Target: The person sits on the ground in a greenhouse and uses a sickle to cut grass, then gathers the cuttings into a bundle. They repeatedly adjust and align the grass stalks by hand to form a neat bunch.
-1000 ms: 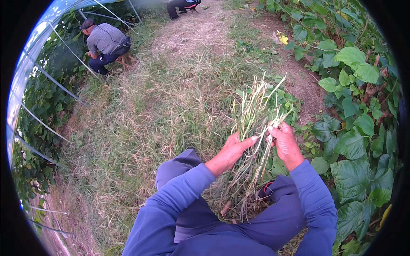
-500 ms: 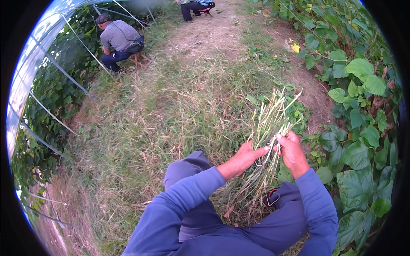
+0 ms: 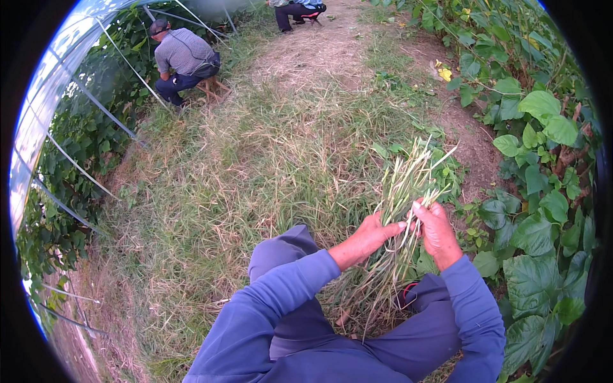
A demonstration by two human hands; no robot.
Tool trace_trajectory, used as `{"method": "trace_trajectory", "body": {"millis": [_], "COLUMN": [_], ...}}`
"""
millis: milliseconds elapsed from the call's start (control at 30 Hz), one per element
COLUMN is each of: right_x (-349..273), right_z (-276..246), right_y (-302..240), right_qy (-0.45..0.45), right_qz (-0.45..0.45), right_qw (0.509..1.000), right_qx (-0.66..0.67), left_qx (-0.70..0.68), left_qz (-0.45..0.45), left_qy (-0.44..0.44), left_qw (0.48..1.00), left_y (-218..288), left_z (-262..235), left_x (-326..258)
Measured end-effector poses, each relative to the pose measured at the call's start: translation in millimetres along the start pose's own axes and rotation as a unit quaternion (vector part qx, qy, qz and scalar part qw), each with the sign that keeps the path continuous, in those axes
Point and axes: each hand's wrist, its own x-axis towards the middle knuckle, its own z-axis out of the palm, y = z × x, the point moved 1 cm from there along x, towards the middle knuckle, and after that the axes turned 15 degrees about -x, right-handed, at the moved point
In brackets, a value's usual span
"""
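Note:
A bundle of long grass stalks (image 3: 405, 182), pale at the upper ends and greener below, is held in front of my right knee. My left hand (image 3: 365, 241) is closed round its left side, the thumb pointing right across the stalks. From the right, my right hand (image 3: 437, 235) pinches some stalks with thumb and forefinger, close to the left thumb. The lower ends of the bundle fan out and hang between my bent legs. Its far side and the left fingertips are hidden.
Large-leaved climbing plants (image 3: 533, 281) line the right side. At the left, metal poles (image 3: 110, 112) with clear sheeting stand before more vines. A person in a grey shirt (image 3: 185, 57) sits low at the far left, another person (image 3: 297, 11) farther off. Dry and green grass (image 3: 255, 172) covers the ground.
The bundle and both hands have barely moved. My view has shifted slightly, and the stalk tops sit a little lower and farther right.

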Motion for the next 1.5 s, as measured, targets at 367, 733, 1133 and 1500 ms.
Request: {"method": "trace_trajectory", "body": {"millis": [367, 733, 1133, 1500], "right_x": [11.4, 15.0, 7.6, -4.7], "right_z": [-34.1, -96.5, -60.9, -36.9], "right_y": [-7.6, -9.4, -11.7, -16.8], "right_qy": [0.098, 0.193, 0.091, -0.011], "right_qz": [-0.048, -0.048, -0.063, -0.110], "right_qw": [0.994, 0.980, 0.994, 0.992], "right_qx": [0.002, 0.014, -0.017, 0.060], "left_qx": [-0.062, -0.120, -0.061, -0.059], "left_qz": [0.083, 0.119, 0.056, -0.028], "left_qy": [0.164, 0.210, 0.131, 0.131], "left_qw": [0.981, 0.963, 0.988, 0.989], "left_y": [31.3, 45.4, 33.6, 1.7], "left_z": [-18.1, -42.2, -26.9, -20.0], "left_x": [9.2, 10.8, 9.5, 11.1]}}
